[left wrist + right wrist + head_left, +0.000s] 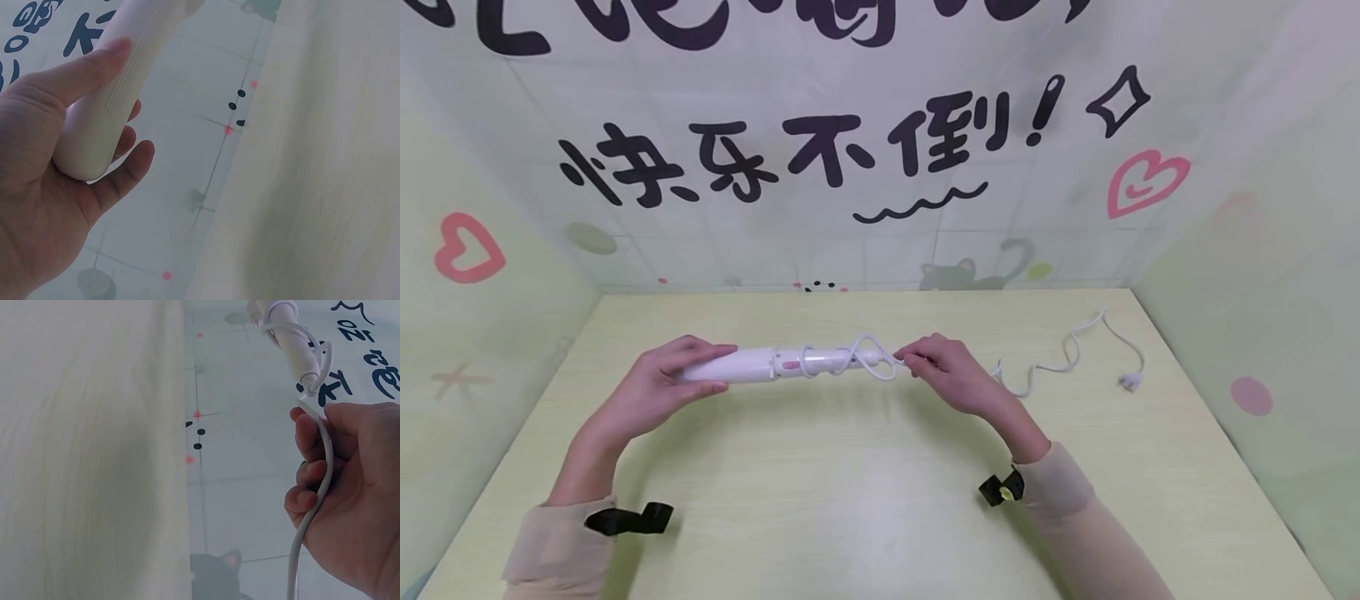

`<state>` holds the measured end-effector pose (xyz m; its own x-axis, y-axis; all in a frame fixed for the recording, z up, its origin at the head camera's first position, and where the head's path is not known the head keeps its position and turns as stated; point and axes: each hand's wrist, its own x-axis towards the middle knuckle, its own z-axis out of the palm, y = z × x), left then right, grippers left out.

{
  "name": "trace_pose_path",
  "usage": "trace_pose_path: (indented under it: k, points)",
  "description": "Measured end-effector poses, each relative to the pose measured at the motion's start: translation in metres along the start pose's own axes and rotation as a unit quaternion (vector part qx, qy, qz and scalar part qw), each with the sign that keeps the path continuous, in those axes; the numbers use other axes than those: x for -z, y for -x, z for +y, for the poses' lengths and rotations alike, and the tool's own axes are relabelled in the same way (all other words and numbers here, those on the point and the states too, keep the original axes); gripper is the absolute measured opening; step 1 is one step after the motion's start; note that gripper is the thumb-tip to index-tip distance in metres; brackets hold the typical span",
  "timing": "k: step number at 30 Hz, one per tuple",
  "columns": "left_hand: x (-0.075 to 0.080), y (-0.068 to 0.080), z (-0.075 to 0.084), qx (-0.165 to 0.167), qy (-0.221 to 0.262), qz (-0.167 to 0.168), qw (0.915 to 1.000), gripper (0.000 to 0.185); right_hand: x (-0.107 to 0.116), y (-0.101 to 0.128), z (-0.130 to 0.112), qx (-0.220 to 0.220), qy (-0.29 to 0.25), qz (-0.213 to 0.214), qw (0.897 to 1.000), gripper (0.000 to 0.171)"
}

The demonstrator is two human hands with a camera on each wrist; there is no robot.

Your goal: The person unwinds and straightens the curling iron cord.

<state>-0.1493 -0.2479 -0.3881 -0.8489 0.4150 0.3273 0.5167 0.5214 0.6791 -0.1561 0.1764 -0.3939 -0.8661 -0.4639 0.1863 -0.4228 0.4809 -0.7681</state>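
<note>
A white hair iron [737,367] with a pink switch is held level above the table. My left hand [658,379] grips its thick rounded end, thumb on one side and fingers on the other. In the left wrist view, fine ridges run along that white casing [103,125]. Loops of white cord [867,337] wind loosely around the thinner handle. At the handle's tail, my right hand [955,375] pinches the cord between thumb and forefinger. The right wrist view shows the cord [328,450] running down across the curled fingers.
Beyond the right hand, the cord's wavy length [1060,367] trails over the pale wooden table [850,500] to a white plug [1130,381] near the right edge. Printed panels [820,242] stand along the back and both sides. Each wrist carries a black camera mount [632,519].
</note>
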Motion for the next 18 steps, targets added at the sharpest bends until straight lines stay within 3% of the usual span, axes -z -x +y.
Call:
trace_pose_path:
  k: [6,18]
  points:
    - [0.000,0.001,-0.002,0.001,-0.005,0.001,1.0000,0.047,0.001,0.005,0.004,0.035,0.024,0.033,0.999,0.016]
    - [-0.002,0.000,-0.002,0.001,-0.003,0.000,1.0000,0.047,0.004,0.012,0.007,0.080,0.043,0.048,0.995,0.016]
